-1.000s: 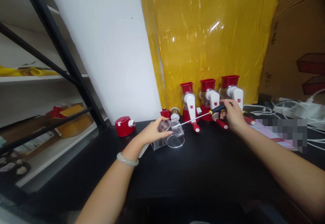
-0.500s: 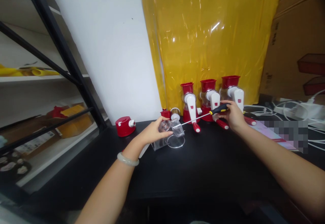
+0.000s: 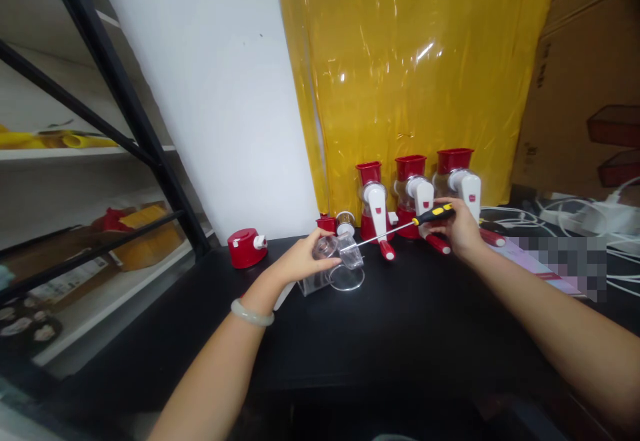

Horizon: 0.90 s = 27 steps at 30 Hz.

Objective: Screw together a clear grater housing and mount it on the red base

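Two grips: left hand (image 3: 301, 259) clamped on clear plastic part (image 3: 351, 252), right hand (image 3: 462, 229) clamped on screwdriver (image 3: 431, 215), shaft reaching part.

A small workshop or stockroom corner is suggested. Above a black worktop (image 3: 400, 321), a screwdriver (image 3: 424, 218) is gripped by the fingers (image 3: 443, 201) of the right hand (image 3: 461, 231); just beyond them, three matching hand-cranked graters (image 3: 413, 188) are lined up. Well left of the fingers, cartons (image 3: 155, 251) are stored on an open rack (image 3: 125, 94); to the right, a large printed carton (image 3: 560, 94) is seen.
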Each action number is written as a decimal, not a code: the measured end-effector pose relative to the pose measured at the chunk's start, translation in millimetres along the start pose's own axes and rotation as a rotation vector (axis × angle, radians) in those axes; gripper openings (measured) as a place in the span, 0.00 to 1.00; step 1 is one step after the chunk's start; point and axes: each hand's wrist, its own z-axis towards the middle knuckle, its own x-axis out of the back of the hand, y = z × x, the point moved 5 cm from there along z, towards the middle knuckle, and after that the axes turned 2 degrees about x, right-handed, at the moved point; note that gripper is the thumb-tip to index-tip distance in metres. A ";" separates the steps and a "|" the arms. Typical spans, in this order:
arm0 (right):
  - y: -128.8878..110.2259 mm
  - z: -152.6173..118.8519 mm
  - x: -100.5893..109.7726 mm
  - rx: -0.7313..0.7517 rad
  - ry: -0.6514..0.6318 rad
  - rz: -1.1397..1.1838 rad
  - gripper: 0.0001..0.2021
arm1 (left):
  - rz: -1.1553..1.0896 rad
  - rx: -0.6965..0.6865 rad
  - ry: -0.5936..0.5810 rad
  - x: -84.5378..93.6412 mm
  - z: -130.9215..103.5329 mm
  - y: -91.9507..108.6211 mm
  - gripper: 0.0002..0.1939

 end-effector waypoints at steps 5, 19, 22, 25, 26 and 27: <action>-1.6 0.8 0.3 0.030 -0.016 0.007 0.08 | -0.002 -0.004 0.000 -0.4 -0.3 0.2 0.29; -5.1 -1.2 1.8 0.123 0.027 -0.076 0.19 | 0.033 -0.091 0.092 4.0 2.7 -0.1 0.29; -1.3 1.0 4.9 0.099 0.028 -0.044 0.16 | 0.071 -0.114 0.105 5.0 2.9 1.6 0.30; -1.6 1.4 5.1 0.087 0.024 -0.015 0.11 | 0.082 -0.101 0.096 4.3 2.0 3.2 0.31; -2.5 1.1 4.7 0.083 0.025 -0.013 0.10 | 0.086 -0.087 0.095 3.9 1.6 3.5 0.31; -3.9 0.5 4.3 0.081 0.030 -0.012 0.09 | 0.089 -0.066 0.097 3.5 1.3 3.3 0.33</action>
